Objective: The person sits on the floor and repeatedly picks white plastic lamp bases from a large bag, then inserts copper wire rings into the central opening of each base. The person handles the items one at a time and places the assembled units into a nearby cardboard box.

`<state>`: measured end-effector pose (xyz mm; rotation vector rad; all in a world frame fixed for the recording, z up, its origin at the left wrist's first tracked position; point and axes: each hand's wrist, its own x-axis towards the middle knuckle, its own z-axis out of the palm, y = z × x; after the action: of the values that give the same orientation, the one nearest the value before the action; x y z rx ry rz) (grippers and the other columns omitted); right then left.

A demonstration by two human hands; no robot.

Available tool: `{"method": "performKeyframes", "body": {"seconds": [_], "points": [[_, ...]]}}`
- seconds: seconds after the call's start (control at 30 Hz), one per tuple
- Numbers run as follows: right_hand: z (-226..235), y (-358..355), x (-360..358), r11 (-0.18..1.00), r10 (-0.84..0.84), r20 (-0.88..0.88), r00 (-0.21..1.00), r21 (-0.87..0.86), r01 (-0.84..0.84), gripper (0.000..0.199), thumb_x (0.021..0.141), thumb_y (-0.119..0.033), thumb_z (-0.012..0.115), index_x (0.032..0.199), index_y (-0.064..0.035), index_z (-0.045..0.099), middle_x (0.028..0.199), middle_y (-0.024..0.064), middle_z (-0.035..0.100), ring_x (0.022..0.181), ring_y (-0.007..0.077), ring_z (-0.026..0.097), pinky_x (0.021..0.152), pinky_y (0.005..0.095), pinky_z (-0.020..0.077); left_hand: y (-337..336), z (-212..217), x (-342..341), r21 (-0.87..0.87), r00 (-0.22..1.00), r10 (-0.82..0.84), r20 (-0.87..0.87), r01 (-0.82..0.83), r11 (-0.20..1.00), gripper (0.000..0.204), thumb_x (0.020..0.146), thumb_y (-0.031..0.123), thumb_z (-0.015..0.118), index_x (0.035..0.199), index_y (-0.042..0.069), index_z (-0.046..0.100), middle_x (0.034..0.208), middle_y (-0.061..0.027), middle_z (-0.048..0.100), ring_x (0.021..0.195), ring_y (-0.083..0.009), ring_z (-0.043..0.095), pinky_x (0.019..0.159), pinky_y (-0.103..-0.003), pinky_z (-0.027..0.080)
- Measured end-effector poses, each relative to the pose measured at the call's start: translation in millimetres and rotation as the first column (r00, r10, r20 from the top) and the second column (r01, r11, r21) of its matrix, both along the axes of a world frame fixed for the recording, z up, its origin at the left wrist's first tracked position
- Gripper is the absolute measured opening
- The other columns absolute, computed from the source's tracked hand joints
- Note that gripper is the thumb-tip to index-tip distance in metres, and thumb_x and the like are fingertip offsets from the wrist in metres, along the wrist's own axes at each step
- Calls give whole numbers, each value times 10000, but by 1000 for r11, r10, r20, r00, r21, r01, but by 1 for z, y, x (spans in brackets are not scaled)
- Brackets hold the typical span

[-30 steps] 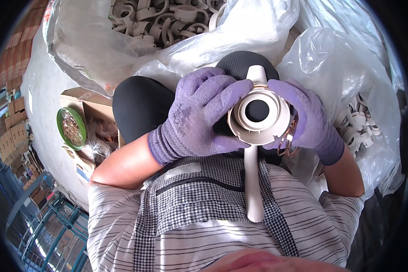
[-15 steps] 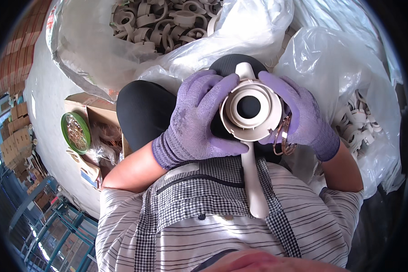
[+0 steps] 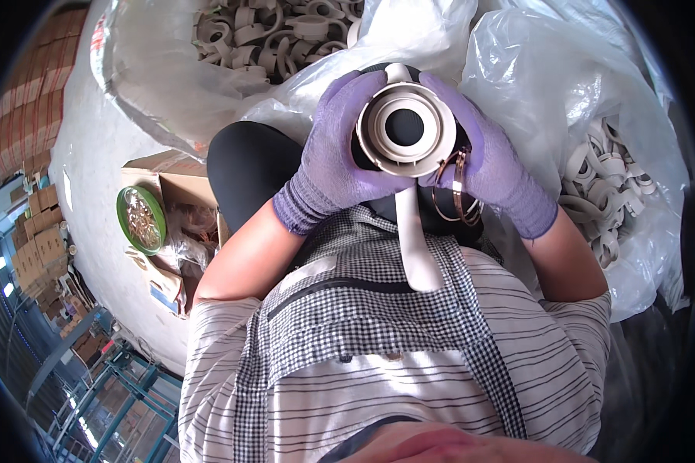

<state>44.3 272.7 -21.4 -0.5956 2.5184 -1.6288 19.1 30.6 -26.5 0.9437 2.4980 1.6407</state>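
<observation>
Between both purple-gloved hands is a beige plastic ring-shaped part (image 3: 406, 160) with a round hole in its middle. A long curved handle (image 3: 415, 247) of the same colour points from it toward my apron, and a short tab sticks out on the far side. My left hand (image 3: 338, 143) wraps the ring's left side, thumb along its near edge. Around the right side curls my right hand (image 3: 488, 150), its fingertips partly hidden. Several thin copper-coloured wire rings (image 3: 459, 185) hang at the right hand, beside the plastic part; how they are held is hidden.
Ahead, a large plastic-lined sack (image 3: 150, 85) holds many beige ring parts (image 3: 310, 29). To the right, a clear plastic bag (image 3: 548, 62) contains similar pieces (image 3: 606, 185). At left are a cardboard box (image 3: 189, 181) and a green round tray (image 3: 161, 216) of small metallic pieces.
Both hands have moved away from my body, carrying the beige ring-shaped part and the copper-coloured rings along. The view has shifted slightly. My grip looks much the same.
</observation>
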Motion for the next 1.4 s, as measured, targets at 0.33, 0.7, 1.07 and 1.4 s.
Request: {"method": "performKeyframes", "body": {"seconds": [0.33, 0.7, 1.07, 1.4], "points": [[49, -7, 41, 957, -125, -606, 786, 135, 256, 774, 684, -305, 911, 1357, -80, 601, 1246, 142, 618, 1076, 335, 664, 895, 398, 572, -12, 48, 29, 247, 716, -132, 686, -59, 967, 733, 885, 358, 783, 1439, -32, 504, 1243, -148, 674, 1133, -230, 659, 988, -366, 534], [42, -36, 62, 861, -402, -121, 908, -388, 329, 649, 900, -270, 801, 1383, -10, 456, 1268, 137, 604, 1164, 247, 637, 1019, 391, 523, -10, 90, 89, 112, 959, 213, -187, -194, 975, 802, 723, 201, 942, 1384, -9, 539, 1230, -149, 586, 1116, -235, 608, 968, -368, 524], [46, -39, 75, 736, 257, 165, 952, -672, -83, 595, 1064, -259, 570, 1544, -42, 293, 1393, 112, 539, 1250, 226, 583, 1104, 386, 477, -7, 101, 99, 298, 858, 277, -433, -153, 942, 643, 682, 279, 956, 1179, 29, 635, 1105, -108, 622, 980, -253, 594, 852, -359, 504], [20, -51, 82, 418, 352, 210, 912, -907, 47, 743, 947, -241, 774, 1499, -21, 327, 1348, 122, 577, 1238, 230, 599, 1044, 347, 532, -3, 103, 100, 235, 916, 193, -351, -114, 965, 532, 694, 273, 916, 1108, 44, 674, 1036, -121, 660, 977, -303, 643, 839, -408, 530]]}}
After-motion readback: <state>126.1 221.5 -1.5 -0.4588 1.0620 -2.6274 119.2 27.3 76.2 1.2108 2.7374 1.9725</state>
